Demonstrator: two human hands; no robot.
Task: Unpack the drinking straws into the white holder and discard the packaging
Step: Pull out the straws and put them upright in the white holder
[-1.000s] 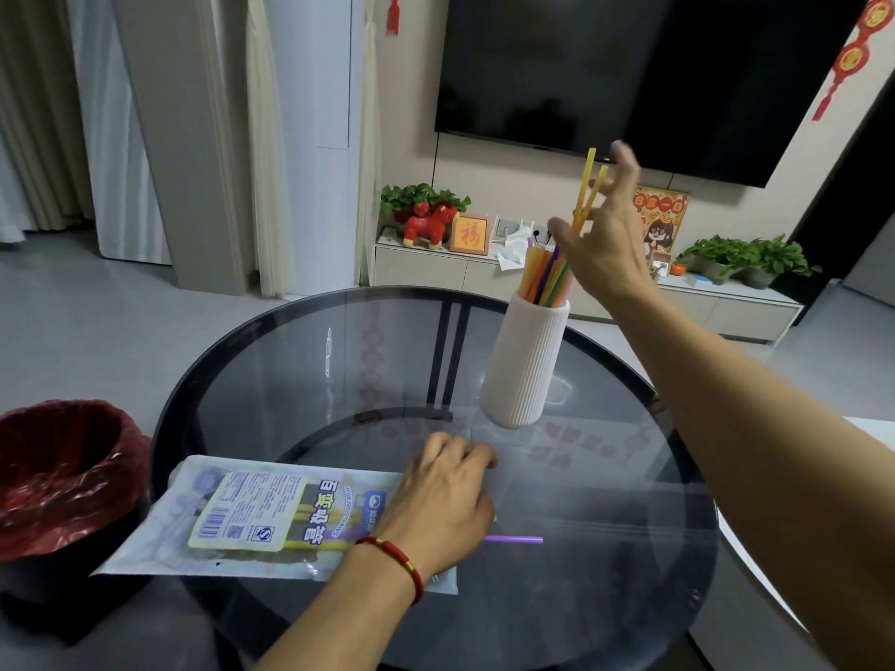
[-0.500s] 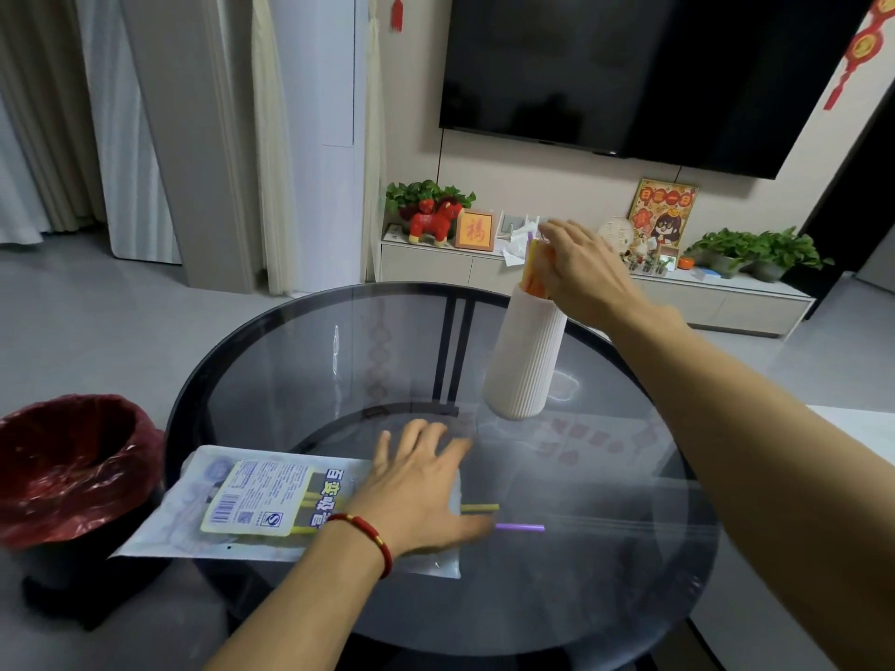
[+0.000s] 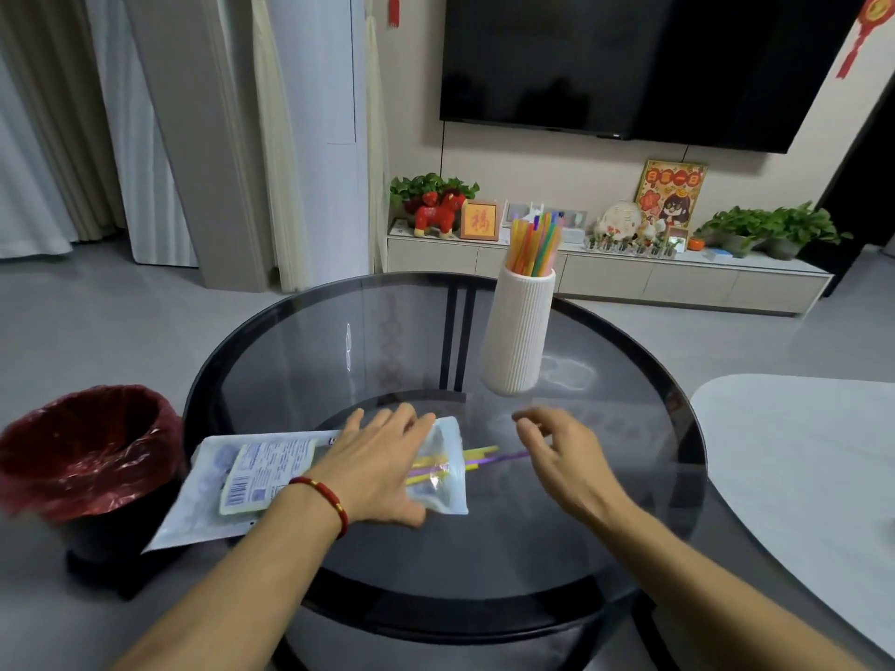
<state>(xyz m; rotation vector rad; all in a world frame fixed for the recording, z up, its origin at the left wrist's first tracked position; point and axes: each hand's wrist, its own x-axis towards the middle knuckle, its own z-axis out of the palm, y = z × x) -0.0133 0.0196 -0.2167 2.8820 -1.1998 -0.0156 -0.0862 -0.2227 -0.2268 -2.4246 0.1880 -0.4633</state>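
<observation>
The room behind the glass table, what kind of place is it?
Most likely a home living room: a wall-mounted television, a low cabinet with potted plants, and curtains.

Home living room: wall-mounted TV (image 3: 644, 60), low media cabinet (image 3: 605, 278) with potted plants (image 3: 770, 230), curtains (image 3: 43, 138), round glass table (image 3: 436, 360).

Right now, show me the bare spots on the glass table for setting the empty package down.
Bare glass lies left of the white holder along the far rim, and on the near edge of the glass table between the forearms. Crowded: the middle, where the left hand presses the package beside the loose straws.
</observation>
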